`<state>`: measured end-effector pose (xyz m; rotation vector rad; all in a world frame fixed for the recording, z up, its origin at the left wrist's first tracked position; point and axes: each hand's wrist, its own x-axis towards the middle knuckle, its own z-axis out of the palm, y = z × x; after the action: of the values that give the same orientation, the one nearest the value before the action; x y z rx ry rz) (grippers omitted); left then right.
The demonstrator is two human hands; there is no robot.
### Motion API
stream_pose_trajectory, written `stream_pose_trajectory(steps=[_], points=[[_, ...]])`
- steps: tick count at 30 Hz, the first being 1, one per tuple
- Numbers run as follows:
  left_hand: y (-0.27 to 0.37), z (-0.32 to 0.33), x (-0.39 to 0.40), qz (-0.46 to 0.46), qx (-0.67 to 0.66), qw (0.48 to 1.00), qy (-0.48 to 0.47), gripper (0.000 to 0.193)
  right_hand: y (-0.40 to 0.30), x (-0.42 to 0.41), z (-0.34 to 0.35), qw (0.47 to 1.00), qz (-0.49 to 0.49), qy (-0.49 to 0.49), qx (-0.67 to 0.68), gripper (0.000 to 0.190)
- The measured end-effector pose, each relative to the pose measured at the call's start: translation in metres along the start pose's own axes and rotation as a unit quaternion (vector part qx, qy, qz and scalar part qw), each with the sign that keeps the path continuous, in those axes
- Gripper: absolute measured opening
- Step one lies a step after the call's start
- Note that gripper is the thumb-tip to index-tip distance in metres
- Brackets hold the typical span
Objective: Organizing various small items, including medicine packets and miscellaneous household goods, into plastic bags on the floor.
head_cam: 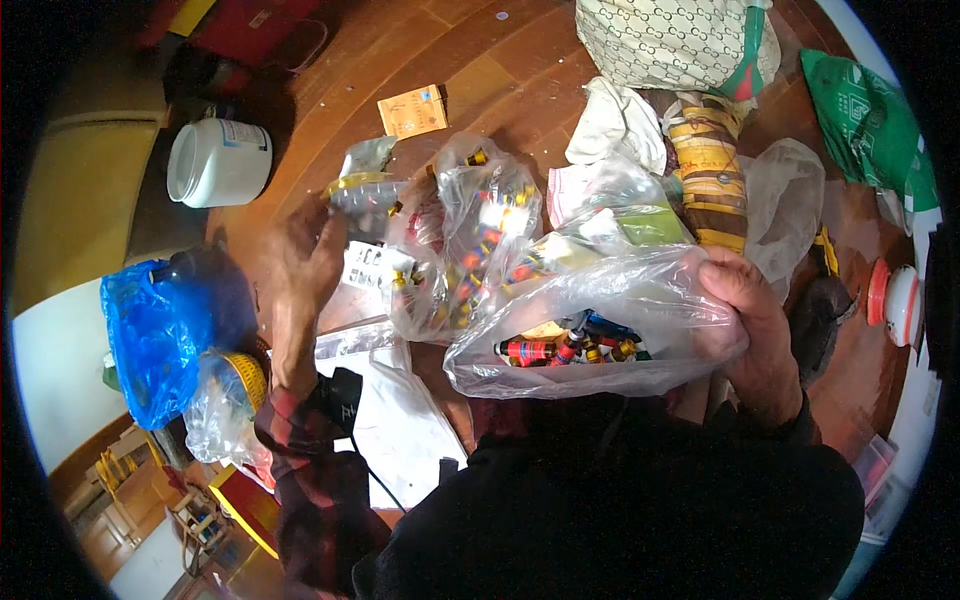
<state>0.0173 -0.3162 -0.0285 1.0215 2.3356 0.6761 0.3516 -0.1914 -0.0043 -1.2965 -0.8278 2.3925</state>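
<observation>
My right hand [750,330] grips the right end of a clear plastic bag [645,285], thumb on top. Its mouth gapes towards me, and small bottles [529,349] with red and dark wrappings lie inside. At the left, my left hand [307,255] is blurred, its thumb at the edge of a clear plastic container [367,196] with a yellow rim; whether the fingers hold it is unclear. Between the hands, another clear bag [487,187] contains more small, colourful items. A white printed sheet [364,264] lies below the container.
A white tub [232,161] and a blue plastic bag [154,330] stand at the left. An orange packet [412,112] lies on the wooden floor. White papers [397,420] lie near me. At the right are a yellow-brown wrapped bundle [705,169], a patterned bag [667,45] and a green bag [862,124].
</observation>
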Motion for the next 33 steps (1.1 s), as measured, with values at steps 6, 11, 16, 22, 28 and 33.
stream_pose_trajectory(steps=[6, 11, 16, 22, 28, 33], points=[[0.021, 0.029, -0.055, -0.074, -0.395, 0.896, -0.189, 0.021, 0.006, 0.005, -0.005, 1.0, -0.006, -0.01, 0.014, 0.031], [0.053, 0.061, -0.07, -0.054, -0.353, 0.895, -0.267, 0.009, 0.014, 0.006, -0.006, 0.985, -0.123, 0.022, -0.118, 0.025], [0.07, 0.077, -0.084, -0.009, -0.293, 0.902, -0.316, 0.021, 0.005, 0.007, -0.003, 0.999, -0.029, -0.028, -0.015, 0.025], [0.093, 0.07, -0.099, 0.061, -0.223, 0.915, -0.331, 0.025, 0.002, 0.001, 0.005, 0.998, -0.042, 0.023, -0.036, 0.026], [0.103, 0.058, -0.099, 0.211, -0.238, 0.889, -0.329, 0.027, 0.004, 0.003, -0.005, 0.999, -0.019, -0.013, -0.031, 0.029], [0.087, 0.098, -0.087, 0.124, -0.199, 0.938, -0.256, 0.021, -0.004, -0.006, -0.001, 0.991, -0.04, -0.057, -0.114, 0.028]])
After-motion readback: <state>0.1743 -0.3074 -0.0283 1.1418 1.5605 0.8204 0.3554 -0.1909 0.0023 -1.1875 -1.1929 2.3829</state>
